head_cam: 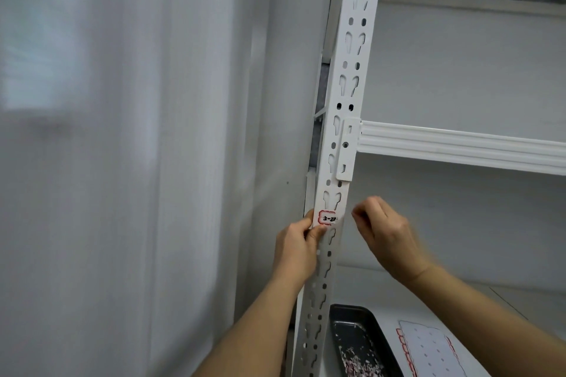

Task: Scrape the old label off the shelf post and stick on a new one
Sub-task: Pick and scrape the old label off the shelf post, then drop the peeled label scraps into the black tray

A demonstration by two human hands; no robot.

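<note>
A dark tray of scrapings and a label sheet lie nearest, on the lower shelf. Above, the left hand pins the red-bordered label to the post, probably to seat it. The right hand, just beside the post, has pinched fingers; what they hold, I cannot tell.

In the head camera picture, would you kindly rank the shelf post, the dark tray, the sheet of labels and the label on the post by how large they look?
1. Shelf post.
2. Dark tray and sheet of labels: both cut off by the frame edge, too alike to rank.
3. Label on the post, smallest.
</note>
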